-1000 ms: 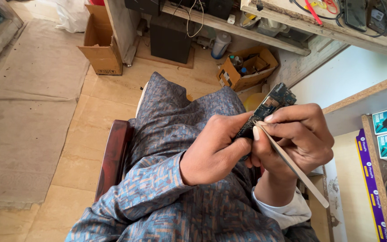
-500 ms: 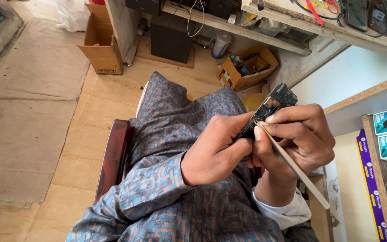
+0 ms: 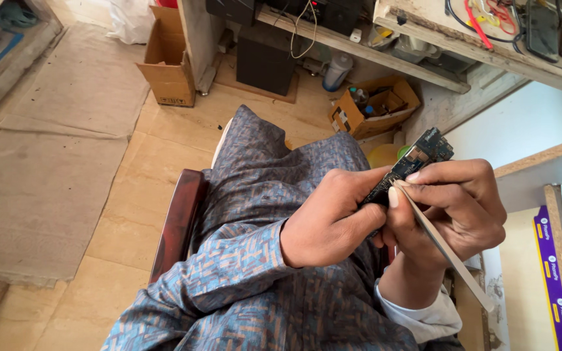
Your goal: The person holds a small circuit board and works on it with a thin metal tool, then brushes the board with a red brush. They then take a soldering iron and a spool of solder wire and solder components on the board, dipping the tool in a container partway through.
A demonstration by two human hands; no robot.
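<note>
Circuit board (image 3: 416,159), dark and narrow with small metal parts on its face, sits tilted in the air above the person's lap, its upper end pointing toward the wooden bench at the upper right. Left hand (image 3: 330,221) is wrapped around the board's lower end, fingers curled shut on it so that only the top half of the board shows. Right hand (image 3: 453,208) lies just beside and partly over the left, pinching a pair of long metal tweezers (image 3: 447,250) between thumb and forefinger; the tweezers' tip meets the board near its middle, and the long shaft runs down and right past the wrist. The person wears a blue patterned garment (image 3: 255,260) and sits on a dark red chair (image 3: 177,221). On the tiled floor beyond the knees stand an open cardboard box (image 3: 167,65), a second, smaller box of odds and ends (image 3: 375,107) and a black speaker box (image 3: 265,62). A tan mat (image 3: 47,162) covers the floor to the left.
</note>
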